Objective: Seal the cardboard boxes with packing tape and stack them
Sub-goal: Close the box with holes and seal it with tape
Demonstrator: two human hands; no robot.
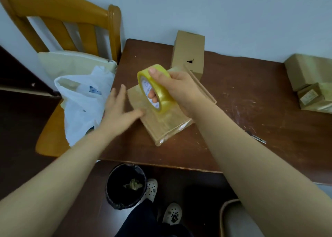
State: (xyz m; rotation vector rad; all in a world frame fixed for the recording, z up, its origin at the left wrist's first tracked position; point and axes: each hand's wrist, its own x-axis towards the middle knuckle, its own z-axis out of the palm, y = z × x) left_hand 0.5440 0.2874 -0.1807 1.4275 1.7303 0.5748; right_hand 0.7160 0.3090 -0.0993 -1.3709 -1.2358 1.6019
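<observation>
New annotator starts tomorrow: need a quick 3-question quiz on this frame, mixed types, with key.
1. True or false: the left hand grips the tape roll.
2. The bin stands: A) on the table B) on the floor C) on a box.
3. Fill in: the white plastic bag lies on the ____.
Key: 1 false, the right hand grips it. 2 B. 3 chair.

One head-worn camera looks steeply down, close over the table [251,93].
</observation>
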